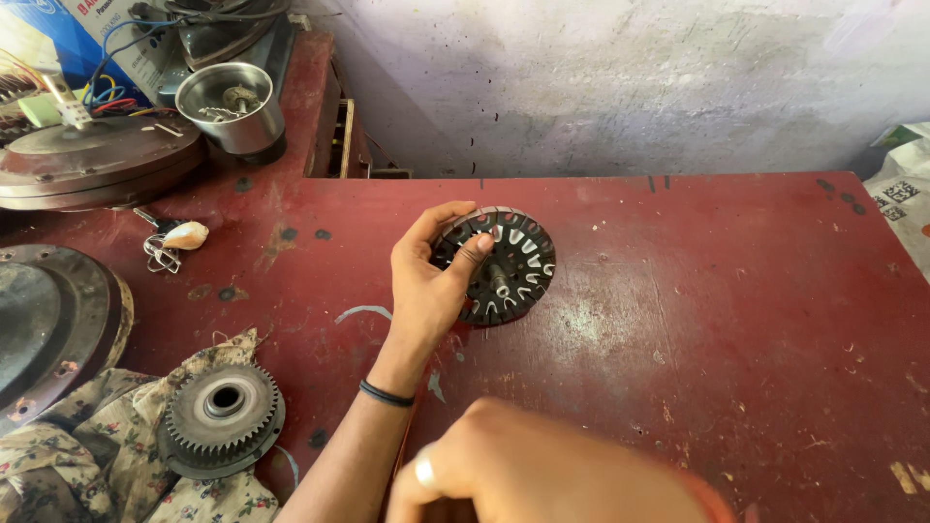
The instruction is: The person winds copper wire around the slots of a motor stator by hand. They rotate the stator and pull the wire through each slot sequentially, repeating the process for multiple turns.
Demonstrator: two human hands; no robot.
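Pinching the rim of a round slotted metal core (509, 266) with the left hand (431, 286), thumb and fingers pressed against its near-left edge, tilting it up off the red counter (736, 320) near the middle, short shaft poking out of its centre. Wearing a black band (386, 393) on that wrist. Hovering low at the bottom edge with the right hand (542, 470), blurred, fingers curled in, ring showing, grip too unclear to tell what it is closing on. Lying further left: a toothed gear wheel (221, 416) on a flowered cloth (87, 455), large dark round housings (48, 320), a small shell-shaped keyring (179, 237), a steel cup (231, 107) and tangled wires (107, 87) at the back.
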